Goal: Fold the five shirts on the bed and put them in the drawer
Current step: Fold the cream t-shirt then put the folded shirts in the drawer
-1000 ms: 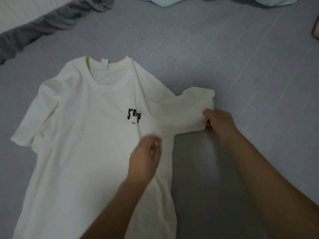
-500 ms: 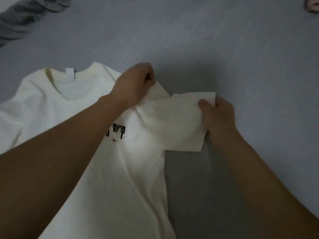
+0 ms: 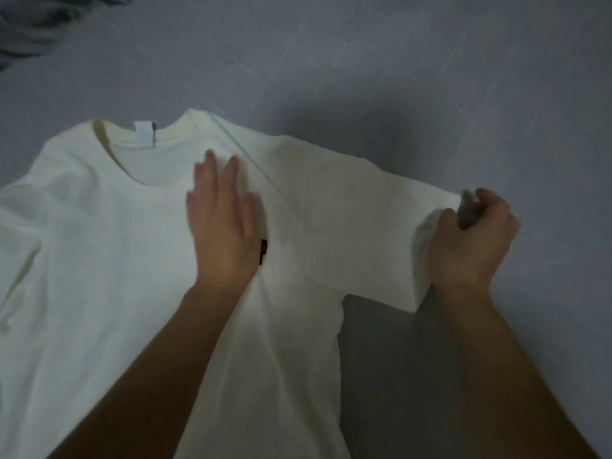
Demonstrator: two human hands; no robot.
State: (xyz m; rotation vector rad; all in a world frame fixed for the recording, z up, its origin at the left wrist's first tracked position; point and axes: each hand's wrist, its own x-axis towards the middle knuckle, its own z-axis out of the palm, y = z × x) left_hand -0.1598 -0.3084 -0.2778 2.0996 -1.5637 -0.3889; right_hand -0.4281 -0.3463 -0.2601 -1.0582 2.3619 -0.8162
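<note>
A cream white T-shirt (image 3: pixel 109 260) lies face up on the grey bed cover (image 3: pixel 364 77), collar away from me, a white label inside the neck. My left hand (image 3: pixel 222 230) rests flat on the chest, fingers spread, covering most of the black print so that only one letter shows. My right hand (image 3: pixel 470 240) is closed on the hem of the shirt's right-side sleeve (image 3: pixel 364 233), which is stretched out flat to the right.
A crumpled grey blanket (image 3: pixel 29 24) lies at the far left corner. The quilted bed cover spreads beyond the shirt on the far side and to the right.
The bunched sleeve has been pulled out straight to the right by my right hand. My left hand let go of the shoulder and now presses flat on the chest.
</note>
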